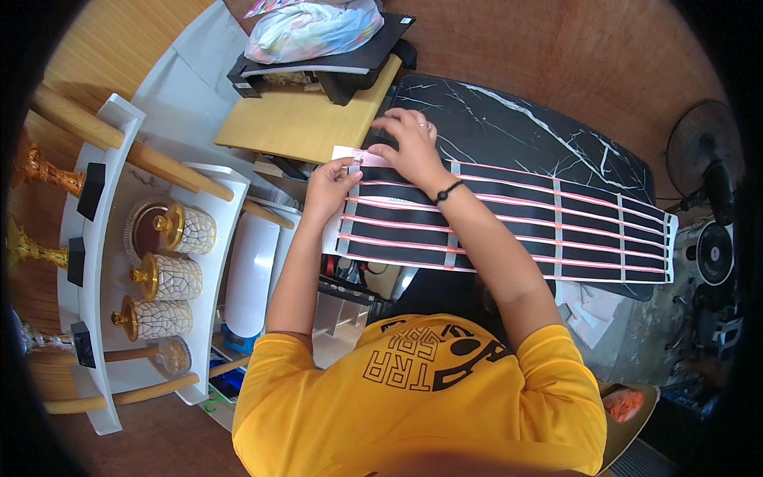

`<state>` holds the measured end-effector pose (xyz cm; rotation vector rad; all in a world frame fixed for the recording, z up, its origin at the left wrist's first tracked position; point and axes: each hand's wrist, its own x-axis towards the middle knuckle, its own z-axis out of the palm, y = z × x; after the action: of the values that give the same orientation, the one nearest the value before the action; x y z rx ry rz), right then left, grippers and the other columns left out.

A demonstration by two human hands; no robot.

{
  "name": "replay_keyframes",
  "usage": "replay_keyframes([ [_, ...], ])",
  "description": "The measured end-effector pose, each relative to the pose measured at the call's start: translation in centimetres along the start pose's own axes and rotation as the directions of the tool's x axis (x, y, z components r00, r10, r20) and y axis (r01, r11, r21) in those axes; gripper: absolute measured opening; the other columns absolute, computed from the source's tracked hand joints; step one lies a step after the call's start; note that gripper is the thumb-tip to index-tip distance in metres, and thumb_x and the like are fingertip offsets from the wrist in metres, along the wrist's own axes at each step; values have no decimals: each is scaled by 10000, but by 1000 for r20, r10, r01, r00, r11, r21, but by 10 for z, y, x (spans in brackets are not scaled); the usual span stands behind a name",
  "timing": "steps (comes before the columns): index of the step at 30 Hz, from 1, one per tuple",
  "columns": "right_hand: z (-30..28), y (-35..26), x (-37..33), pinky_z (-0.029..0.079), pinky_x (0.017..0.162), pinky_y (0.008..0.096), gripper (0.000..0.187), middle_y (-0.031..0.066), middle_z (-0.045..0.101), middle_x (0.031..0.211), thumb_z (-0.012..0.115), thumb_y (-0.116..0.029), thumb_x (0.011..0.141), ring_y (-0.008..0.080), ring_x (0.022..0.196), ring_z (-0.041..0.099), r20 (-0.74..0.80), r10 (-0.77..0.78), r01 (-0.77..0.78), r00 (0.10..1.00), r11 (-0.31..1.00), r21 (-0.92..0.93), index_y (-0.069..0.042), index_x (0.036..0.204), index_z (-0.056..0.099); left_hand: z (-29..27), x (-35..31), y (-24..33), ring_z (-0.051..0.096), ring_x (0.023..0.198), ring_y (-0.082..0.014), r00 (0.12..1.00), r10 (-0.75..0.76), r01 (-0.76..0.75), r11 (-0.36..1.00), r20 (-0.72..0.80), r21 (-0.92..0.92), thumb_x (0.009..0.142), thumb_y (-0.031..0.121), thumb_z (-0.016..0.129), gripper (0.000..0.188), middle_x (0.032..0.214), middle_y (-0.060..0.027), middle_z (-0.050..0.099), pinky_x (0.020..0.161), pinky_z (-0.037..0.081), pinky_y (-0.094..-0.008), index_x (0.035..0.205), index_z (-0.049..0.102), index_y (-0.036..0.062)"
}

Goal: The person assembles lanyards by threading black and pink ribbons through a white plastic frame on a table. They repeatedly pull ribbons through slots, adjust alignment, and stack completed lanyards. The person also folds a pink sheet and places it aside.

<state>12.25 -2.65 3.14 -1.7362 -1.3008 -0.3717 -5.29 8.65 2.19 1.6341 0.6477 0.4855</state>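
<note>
A long panel (493, 215) lies across the black marble-patterned table, made of black bands divided by pink-and-white strips, with grey bands crossing them. At its left end is a pale pink and white edge (346, 151). My left hand (330, 189) is at this end, thumb and forefinger pinched together near a small whitish bit at the top corner. Just right of it, my right hand (412, 147) hovers over the panel's far edge. Its thumb and fingers are apart, the fingertips slightly blurred, with nothing visible between them. A black bracelet (450, 190) circles my right wrist.
The marble-patterned table (524, 127) reaches back to a wooden wall. Beyond my left hand stands a yellow-topped desk (294, 127) bearing a black device and a plastic bag (314, 32). White shelves (214, 262) with gold-lidded jars (171, 277) are at left; fans (713, 253) at right.
</note>
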Motion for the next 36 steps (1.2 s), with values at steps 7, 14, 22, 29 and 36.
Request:
replay_keyframes([
  [7,20,-14,-40,425,900,493,205,65,690,1011,731,-255,825,303,1069,583,399,195,-245,896,966,78,-124,982,735,9,1,-5,606,696,-38,993,99,-82,968,-60,236,898,70,710,298,754,-4,681,633,464,-194,1190,667,32],
  [14,39,-8,-47,425,871,504,161,86,717,911,690,-275,858,315,1002,626,390,261,-343,883,926,158,-125,897,733,13,-4,-7,607,923,-197,831,538,-409,763,-141,500,795,66,772,141,995,-89,627,885,478,-321,932,759,91],
  [22,48,-2,-41,433,848,525,147,109,718,889,672,-264,879,328,939,665,412,379,-439,829,896,60,-138,892,747,11,-48,-14,496,1115,-226,893,423,-313,831,-156,460,758,12,775,123,1150,-79,495,1009,384,-347,856,732,73],
  [29,39,-10,-37,407,900,534,185,87,670,1065,670,-306,884,321,1088,590,214,288,-347,933,876,334,-135,908,739,-5,-65,-4,519,1105,-248,875,379,-211,859,-303,465,791,90,790,109,1136,-93,542,968,415,-361,895,756,96],
  [36,25,-21,-63,377,898,501,136,43,586,1099,689,-253,855,263,1109,520,270,73,-80,960,997,14,-119,851,711,2,-69,2,527,1092,-244,883,352,-234,903,-311,360,783,65,792,107,1109,-84,556,969,412,-350,879,747,57],
])
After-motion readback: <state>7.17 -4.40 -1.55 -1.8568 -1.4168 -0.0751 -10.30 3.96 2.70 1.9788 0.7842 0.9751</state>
